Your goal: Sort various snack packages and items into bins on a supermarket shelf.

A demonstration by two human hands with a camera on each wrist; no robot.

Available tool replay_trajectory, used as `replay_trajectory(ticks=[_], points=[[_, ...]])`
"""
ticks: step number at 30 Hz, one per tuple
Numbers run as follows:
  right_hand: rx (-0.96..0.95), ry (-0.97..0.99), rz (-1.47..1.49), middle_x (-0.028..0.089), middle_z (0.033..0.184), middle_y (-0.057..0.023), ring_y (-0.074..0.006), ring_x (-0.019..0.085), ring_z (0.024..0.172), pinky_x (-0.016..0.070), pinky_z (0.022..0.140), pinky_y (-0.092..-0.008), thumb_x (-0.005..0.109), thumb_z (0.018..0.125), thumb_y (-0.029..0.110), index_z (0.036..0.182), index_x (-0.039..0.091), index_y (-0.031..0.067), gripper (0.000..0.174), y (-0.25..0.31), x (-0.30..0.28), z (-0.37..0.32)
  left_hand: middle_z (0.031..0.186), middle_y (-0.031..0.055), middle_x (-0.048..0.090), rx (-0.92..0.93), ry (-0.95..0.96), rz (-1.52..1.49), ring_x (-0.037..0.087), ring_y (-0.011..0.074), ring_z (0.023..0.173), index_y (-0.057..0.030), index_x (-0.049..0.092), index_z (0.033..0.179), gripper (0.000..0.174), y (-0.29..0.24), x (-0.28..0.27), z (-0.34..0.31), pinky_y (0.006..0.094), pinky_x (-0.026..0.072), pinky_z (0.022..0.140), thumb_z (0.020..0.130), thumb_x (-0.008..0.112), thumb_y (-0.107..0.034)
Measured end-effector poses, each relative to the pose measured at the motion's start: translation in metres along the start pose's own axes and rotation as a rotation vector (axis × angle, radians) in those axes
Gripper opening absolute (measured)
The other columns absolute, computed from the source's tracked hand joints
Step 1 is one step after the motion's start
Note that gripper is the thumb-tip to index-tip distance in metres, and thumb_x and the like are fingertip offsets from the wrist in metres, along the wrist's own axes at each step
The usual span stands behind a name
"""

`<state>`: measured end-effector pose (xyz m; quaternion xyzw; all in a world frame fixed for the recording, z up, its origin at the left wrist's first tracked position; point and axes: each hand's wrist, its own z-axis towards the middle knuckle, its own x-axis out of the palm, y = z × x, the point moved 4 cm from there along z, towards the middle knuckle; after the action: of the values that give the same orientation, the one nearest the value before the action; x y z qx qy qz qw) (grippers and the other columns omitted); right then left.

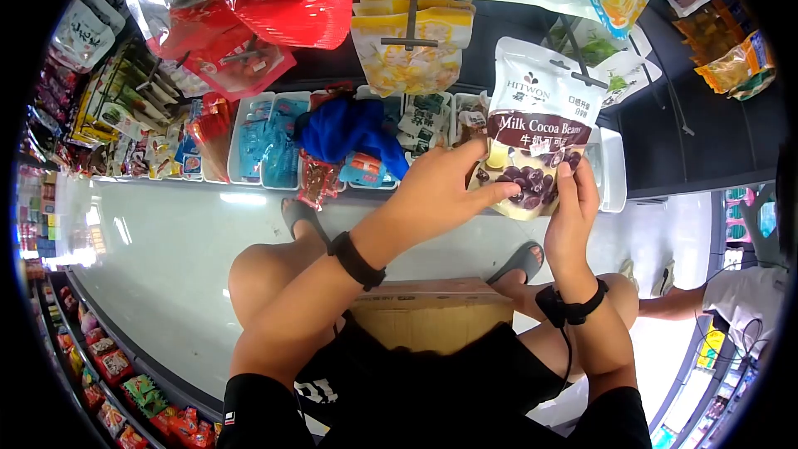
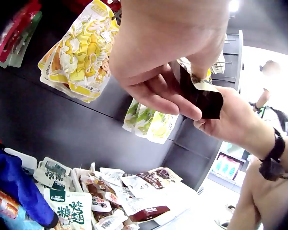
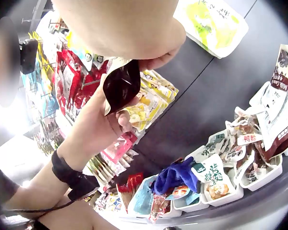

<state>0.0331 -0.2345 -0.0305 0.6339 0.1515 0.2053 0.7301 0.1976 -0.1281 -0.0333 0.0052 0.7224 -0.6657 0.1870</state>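
Observation:
Both hands hold a white and brown pouch of milk cocoa beans (image 1: pixel 532 150), its printed front facing me in the head view. My left hand (image 1: pixel 445 183) pinches its lower left side, thumb across the front and fingers behind. At the lower right edge, my right hand (image 1: pixel 573 208) pinches the pouch with fingertips on the front. A black hook (image 1: pixel 582 73) with a crossbar shows in front of the pouch's top by its hanging slot. The pouch's dark underside (image 2: pixel 201 98) shows between both hands in the left wrist view.
White trays (image 1: pixel 613 170) of packaged snacks line the low shelf, with a blue cloth (image 1: pixel 349 129) on them. Yellow pouches (image 1: pixel 411 46) and red bags (image 1: pixel 291 0) hang above. A cardboard box (image 1: pixel 432 320) stands between the legs. Another person's arm (image 1: pixel 669 306) is at right.

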Motion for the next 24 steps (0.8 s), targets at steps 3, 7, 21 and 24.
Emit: replay_trajectory(ticks=[3, 7, 21, 24], points=[[0.022, -0.007, -0.023, 0.063, 0.102, 0.0013, -0.0042, 0.052, 0.089, 0.0424, 0.082, -0.0214, 0.052, 0.107, 0.017, 0.118, 0.062, -0.0001, 0.023, 0.000, -0.005, 0.000, 0.090, 0.0102, 0.074, 0.013, -0.024, 0.016, 0.070, 0.0144, 0.067, -0.0008, 0.062, 0.120, 0.044, -0.008, 0.003, -0.003, 0.0281, 0.0540, 0.061, 0.090, 0.079, -0.028], [0.030, 0.005, 0.009, 0.066, 0.110, -0.0023, -0.0064, 0.057, 0.098, 0.0437, 0.090, -0.0229, 0.054, 0.106, 0.018, 0.121, 0.062, -0.0014, 0.026, -0.005, -0.008, 0.001, 0.090, 0.0104, 0.075, -0.029, -0.024, 0.042, 0.071, 0.0151, 0.068, -0.0004, 0.061, 0.120, 0.044, 0.005, 0.009, -0.002, 0.0285, 0.0544, 0.061, 0.090, 0.079, -0.028], [0.037, -0.013, 0.038, 0.062, 0.095, 0.0036, -0.0018, 0.050, 0.082, 0.0425, 0.075, -0.0197, 0.053, 0.107, 0.016, 0.112, 0.063, 0.0008, 0.019, 0.003, -0.004, 0.008, 0.102, 0.0099, 0.074, 0.066, -0.053, 0.001, 0.071, 0.0139, 0.077, 0.0008, 0.057, 0.126, 0.047, 0.002, 0.011, 0.006, 0.0288, 0.0586, 0.065, 0.093, 0.076, -0.025], [0.032, -0.039, 0.073, 0.063, 0.096, 0.0034, -0.0016, 0.051, 0.083, 0.0432, 0.075, -0.0196, 0.053, 0.107, 0.016, 0.112, 0.064, 0.0007, 0.019, 0.001, -0.003, 0.011, 0.103, 0.0093, 0.074, 0.022, -0.049, 0.002, 0.070, 0.0133, 0.080, 0.0007, 0.056, 0.127, 0.047, 0.000, 0.014, 0.007, 0.0286, 0.0595, 0.066, 0.093, 0.076, -0.025]])
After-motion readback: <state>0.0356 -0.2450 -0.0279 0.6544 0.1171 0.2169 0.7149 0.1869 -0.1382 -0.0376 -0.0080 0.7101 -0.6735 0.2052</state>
